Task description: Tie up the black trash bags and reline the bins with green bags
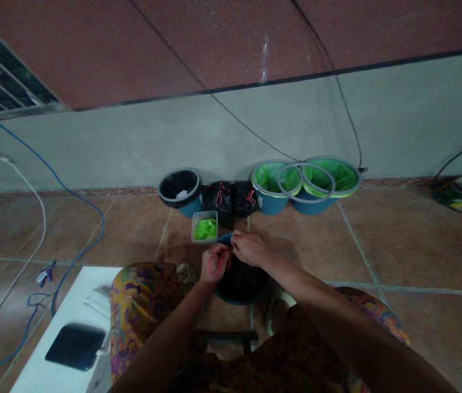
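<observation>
- Tiled floor [317, 240] bears two black bags [217, 203], seemingly tied.
- Your left hand [214, 264] and right hand [249, 249] pinch pink cord [210, 271].
- Black liner [244, 278] inside the bin [240, 302] before you: tying apparently remains.

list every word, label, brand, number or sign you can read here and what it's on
None readable.
Small pale patch on the left of two green-lined round blue plastic bins: perhaps a label, too small and blurred to read.
Black-lined round blue bin nearest the camera: no lettering visible.
Flat black rectangular device: no lettering visible.
</observation>
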### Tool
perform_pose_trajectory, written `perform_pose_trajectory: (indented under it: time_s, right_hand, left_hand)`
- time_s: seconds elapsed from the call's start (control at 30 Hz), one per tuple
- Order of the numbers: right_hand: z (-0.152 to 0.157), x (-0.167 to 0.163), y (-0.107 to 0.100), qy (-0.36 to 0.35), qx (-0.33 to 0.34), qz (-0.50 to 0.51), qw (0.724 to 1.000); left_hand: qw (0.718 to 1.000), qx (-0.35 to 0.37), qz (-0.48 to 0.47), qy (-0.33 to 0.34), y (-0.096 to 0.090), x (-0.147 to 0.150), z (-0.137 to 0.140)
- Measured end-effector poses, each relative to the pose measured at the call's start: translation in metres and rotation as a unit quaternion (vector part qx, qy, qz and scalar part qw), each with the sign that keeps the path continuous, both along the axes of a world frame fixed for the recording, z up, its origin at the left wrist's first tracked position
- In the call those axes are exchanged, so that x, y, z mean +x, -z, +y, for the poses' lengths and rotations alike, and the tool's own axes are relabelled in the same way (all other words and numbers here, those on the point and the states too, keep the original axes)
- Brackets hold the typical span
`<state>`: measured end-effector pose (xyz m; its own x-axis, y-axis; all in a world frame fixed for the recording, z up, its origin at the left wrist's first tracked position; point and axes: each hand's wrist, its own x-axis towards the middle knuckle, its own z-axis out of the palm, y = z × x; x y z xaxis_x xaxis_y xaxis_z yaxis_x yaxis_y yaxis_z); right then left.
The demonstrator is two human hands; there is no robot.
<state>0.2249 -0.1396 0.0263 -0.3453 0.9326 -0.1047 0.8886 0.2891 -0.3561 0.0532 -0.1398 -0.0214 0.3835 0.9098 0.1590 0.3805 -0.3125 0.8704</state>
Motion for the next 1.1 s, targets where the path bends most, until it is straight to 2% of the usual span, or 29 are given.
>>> perform_pose_trajectory:
  time_s: [0.13, 0.23, 0.3, 0.4, 0.5, 0.57, 0.6, 0.67, 0.73, 0.8, 0.97, 1.1]
  right_hand:
    - [-0.001, 0.002, -0.003, -0.018, 0.055, -0.052, 0.997]
    - [0.003, 0.004, -0.002, -0.007, 0.060, -0.048, 0.997]
    - [0.006, 0.005, 0.002, 0.022, 0.048, -0.012, 0.999]
    - [0.010, 0.006, 0.009, 0.088, -0.038, 0.111, 0.989]
    - [0.014, 0.008, 0.017, 0.122, -0.169, 0.274, 0.939]
    - [0.015, 0.010, 0.020, 0.123, -0.222, 0.343, 0.904]
    - [0.016, 0.011, 0.020, 0.117, -0.230, 0.353, 0.899]
    - [0.018, 0.015, 0.017, 0.097, -0.212, 0.313, 0.920]
    - [0.019, 0.019, 0.014, 0.082, -0.171, 0.221, 0.957]
    - [0.020, 0.023, 0.011, 0.068, -0.145, 0.144, 0.977]
    - [0.020, 0.028, 0.010, 0.063, -0.195, 0.122, 0.971]
    - [0.021, 0.030, 0.011, 0.066, -0.181, 0.029, 0.981]
  left_hand:
    - [0.995, -0.079, -0.059, -0.016, 0.005, 0.005, 0.005]
    - [0.992, -0.108, -0.060, -0.023, 0.002, 0.009, 0.007]
    - [0.991, -0.115, -0.059, -0.032, 0.000, 0.011, 0.007]
    - [0.988, -0.129, -0.069, -0.045, 0.002, 0.011, 0.007]
    - [0.989, -0.128, -0.061, -0.051, 0.005, 0.008, 0.007]
    - [0.990, -0.120, -0.044, -0.056, 0.006, 0.006, 0.007]
    - [0.991, -0.116, -0.036, -0.059, 0.006, 0.005, 0.007]
    - [0.992, -0.106, -0.019, -0.062, 0.005, 0.003, 0.006]
    - [0.994, -0.092, -0.003, -0.052, 0.003, 0.001, 0.005]
    - [0.997, -0.067, 0.019, -0.032, -0.001, 0.000, 0.003]
    - [0.990, 0.035, 0.140, -0.001, -0.013, -0.003, 0.003]
    - [0.980, 0.050, 0.191, 0.011, -0.012, -0.004, 0.004]
